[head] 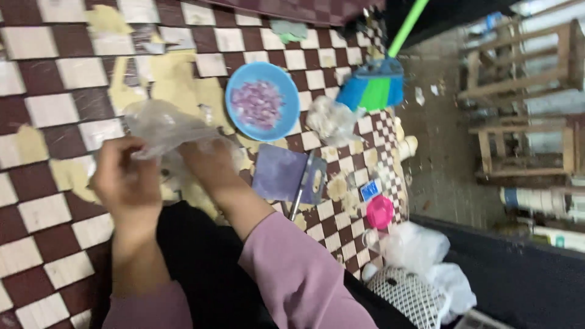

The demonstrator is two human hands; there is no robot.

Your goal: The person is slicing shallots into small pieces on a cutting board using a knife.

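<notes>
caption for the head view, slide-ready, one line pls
Both hands, left hand and right hand, grip a clear plastic bag over a checkered floor, beside a blue bowl of chopped purple pieces.

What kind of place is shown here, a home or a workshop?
Probably a home kitchen floor used for food preparation: worn checkered flooring, a blue bowl of chopped purple pieces, a cutting board with a knife, and a broom nearby.
</notes>
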